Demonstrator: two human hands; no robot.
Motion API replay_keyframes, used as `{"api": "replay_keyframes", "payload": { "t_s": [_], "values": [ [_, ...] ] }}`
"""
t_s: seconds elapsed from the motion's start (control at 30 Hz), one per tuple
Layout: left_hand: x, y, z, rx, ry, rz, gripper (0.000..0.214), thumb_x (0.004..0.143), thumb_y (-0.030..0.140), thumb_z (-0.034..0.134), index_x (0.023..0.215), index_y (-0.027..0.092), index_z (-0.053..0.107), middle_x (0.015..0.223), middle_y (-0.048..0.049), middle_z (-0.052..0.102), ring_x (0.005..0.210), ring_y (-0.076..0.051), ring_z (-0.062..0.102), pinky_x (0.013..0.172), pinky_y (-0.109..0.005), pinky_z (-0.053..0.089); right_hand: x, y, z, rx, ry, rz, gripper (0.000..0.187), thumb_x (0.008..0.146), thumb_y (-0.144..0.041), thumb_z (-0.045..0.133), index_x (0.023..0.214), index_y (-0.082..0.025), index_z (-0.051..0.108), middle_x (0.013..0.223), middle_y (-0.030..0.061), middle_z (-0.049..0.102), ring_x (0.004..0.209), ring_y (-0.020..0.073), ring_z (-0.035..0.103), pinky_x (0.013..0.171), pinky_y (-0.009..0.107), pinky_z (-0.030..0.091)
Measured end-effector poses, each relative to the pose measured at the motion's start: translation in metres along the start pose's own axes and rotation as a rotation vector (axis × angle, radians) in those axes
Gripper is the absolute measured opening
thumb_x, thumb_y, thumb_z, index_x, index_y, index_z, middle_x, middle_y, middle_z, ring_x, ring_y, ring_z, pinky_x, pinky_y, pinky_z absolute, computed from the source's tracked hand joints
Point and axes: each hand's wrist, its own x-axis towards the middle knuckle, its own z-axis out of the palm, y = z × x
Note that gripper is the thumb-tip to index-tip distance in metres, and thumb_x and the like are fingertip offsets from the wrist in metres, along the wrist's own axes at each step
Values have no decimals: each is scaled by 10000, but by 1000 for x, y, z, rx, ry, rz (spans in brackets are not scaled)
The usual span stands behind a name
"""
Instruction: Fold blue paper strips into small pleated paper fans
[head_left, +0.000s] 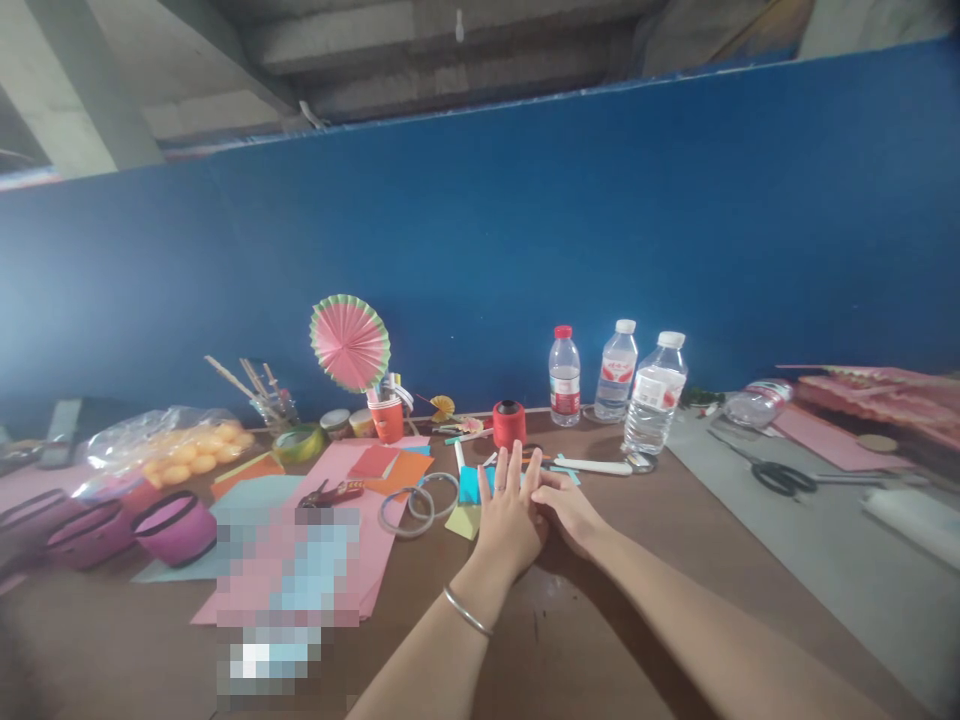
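My left hand, a silver bangle on its wrist, is held palm down over the brown table with its fingers stretched out and slightly apart. Its thumb is hidden. My right hand touches the left hand's inner side, fingers bent and close together; whether anything is pinched there is hidden. Just beyond the left fingers lie a small bright blue paper and a pale yellow paper. A red spool stands behind the fingertips. To its right lies a white stick.
Three water bottles stand at the back right. Black-handled scissors lie on a grey sheet. Leftward are two rings, pink paper, a red cup holding a paper fan, and purple containers.
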Motion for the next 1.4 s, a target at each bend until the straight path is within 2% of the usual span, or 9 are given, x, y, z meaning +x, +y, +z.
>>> {"api": "replay_keyframes", "payload": {
  "t_s": [0.27, 0.53, 0.83, 1.1, 1.4],
  "values": [
    [-1, -2, 3, 15, 17, 6, 843, 630, 156, 480, 1373, 260, 93, 1457, -35, 66, 1319, -261, -8, 1022, -560, 37, 0, -1, -1, -28, 7, -5, 109, 585, -127, 465, 669, -166, 523, 596, -15, 573, 551, 131, 516, 548, 255, 366],
    [-1, -2, 5, 23, 62, 15, 772, 682, 214, 481, 1371, 237, 134, 1453, -43, 90, 1319, -260, 11, 1029, -547, 34, 3, 2, -2, -93, 35, -45, 57, 567, -112, 459, 573, -166, 443, 523, -45, 502, 488, 95, 439, 499, 228, 323],
    [-2, 0, 4, 86, 131, 12, 666, 769, 344, 440, 1367, 223, 174, 1445, -60, 136, 1316, -267, 50, 1036, -528, 50, 4, -3, -2, -136, 18, -79, 65, 559, -118, 491, 562, -164, 446, 520, -50, 488, 496, 91, 427, 516, 230, 327],
    [-1, 2, 3, 61, 93, -63, 757, 712, 221, 479, 1371, 274, 113, 1442, -39, 157, 1315, -271, 60, 1024, -550, 61, 1, -3, -4, -160, -26, -60, 9, 625, -158, 514, 633, -156, 518, 567, -20, 549, 521, 116, 485, 538, 251, 366],
    [-2, 3, 1, 51, 80, -86, 754, 710, 198, 467, 1371, 276, 114, 1447, -43, 132, 1316, -267, 59, 1029, -538, 46, 1, -4, -2, -148, -14, -54, 31, 647, -180, 527, 627, -160, 513, 547, -28, 537, 507, 107, 473, 524, 241, 351]
  ]
}}
